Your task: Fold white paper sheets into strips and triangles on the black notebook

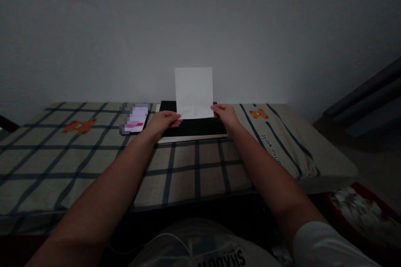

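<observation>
A white sheet of lined paper (194, 91) stands upright, held by its two lower corners. My left hand (164, 122) grips the lower left corner and my right hand (226, 116) grips the lower right one. Under both hands lies a black notebook (194, 128) with a pale edge, flat on a checked cloth (94, 154) printed with small orange bears.
A phone (135, 118) with a lit screen lies just left of the notebook. A plain grey wall (200, 29) rises right behind the surface. The cloth-covered surface ends at the right near a dark rail (363, 100). A white bag (200, 246) rests in my lap.
</observation>
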`<act>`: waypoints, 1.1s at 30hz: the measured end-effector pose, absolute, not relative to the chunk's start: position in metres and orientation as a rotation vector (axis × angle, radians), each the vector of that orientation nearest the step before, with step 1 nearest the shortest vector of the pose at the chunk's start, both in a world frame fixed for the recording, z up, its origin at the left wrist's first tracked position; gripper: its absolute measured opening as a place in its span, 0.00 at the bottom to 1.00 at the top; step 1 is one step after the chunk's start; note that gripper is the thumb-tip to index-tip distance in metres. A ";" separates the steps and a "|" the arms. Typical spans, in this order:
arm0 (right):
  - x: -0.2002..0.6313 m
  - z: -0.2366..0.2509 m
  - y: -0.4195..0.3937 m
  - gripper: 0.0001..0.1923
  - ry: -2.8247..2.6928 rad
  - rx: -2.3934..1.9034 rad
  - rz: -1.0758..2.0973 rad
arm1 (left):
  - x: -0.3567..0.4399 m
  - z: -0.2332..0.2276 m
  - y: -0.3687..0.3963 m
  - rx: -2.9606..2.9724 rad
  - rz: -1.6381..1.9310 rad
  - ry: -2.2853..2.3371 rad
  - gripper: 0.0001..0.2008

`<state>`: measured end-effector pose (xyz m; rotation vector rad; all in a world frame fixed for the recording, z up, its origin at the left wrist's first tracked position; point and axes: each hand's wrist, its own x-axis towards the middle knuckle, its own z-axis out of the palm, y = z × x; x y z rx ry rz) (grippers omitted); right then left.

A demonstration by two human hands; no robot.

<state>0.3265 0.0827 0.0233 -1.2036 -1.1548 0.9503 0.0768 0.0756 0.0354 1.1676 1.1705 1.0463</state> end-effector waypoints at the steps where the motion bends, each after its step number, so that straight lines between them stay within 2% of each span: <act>1: 0.326 0.023 0.083 0.07 -1.157 -1.200 0.955 | 0.077 0.036 0.076 1.185 1.046 1.178 0.03; 13: 0.323 0.026 0.080 0.02 -1.139 -1.180 1.196 | 0.076 0.027 0.081 1.428 1.297 1.292 0.08; 18: 0.320 0.027 0.074 0.05 -1.260 -1.187 1.337 | 0.072 0.026 0.084 1.608 1.386 1.362 0.09; 24: 0.324 0.040 0.063 0.11 -1.623 -1.306 1.238 | 0.069 0.033 0.083 1.671 1.455 1.515 0.12; 27: 0.326 0.046 0.057 0.15 -1.824 -1.302 1.046 | 0.066 0.031 0.085 1.678 1.422 1.524 0.14; 33: 0.316 0.055 0.050 0.12 -1.989 -1.113 0.152 | 0.071 0.033 0.078 1.881 1.260 1.399 0.13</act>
